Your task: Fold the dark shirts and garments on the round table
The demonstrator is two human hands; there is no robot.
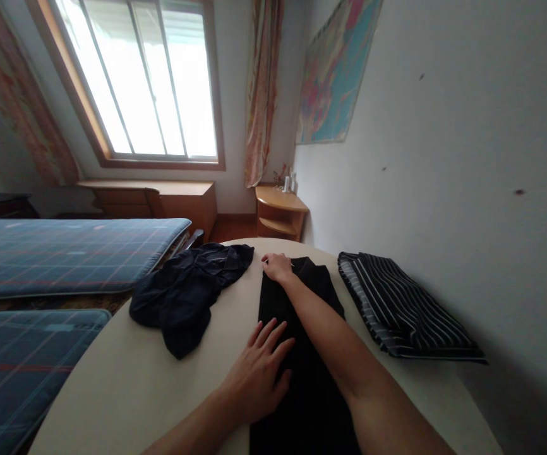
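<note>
A black garment (pixel 316 373), folded into a long strip, lies down the middle of the pale round table (pixel 107 392). At its far left corner my right hand (pixel 277 268) has its fingers curled on the cloth edge, and a small white bit shows by the fingertips. My right forearm crosses over the garment and hides part of it. Closer to me, my left hand (pixel 261 373) rests flat with fingers spread across the garment's left edge. A crumpled dark navy garment (pixel 183 294) is left of both hands.
A folded black-and-white striped cloth (pixel 401 309) lies at the table's right, near the wall. Beds with blue plaid mattresses (pixel 65 259) stand close on the left. Beyond the table are a wooden corner shelf (pixel 280 199) and a desk (pixel 188 196) under the window.
</note>
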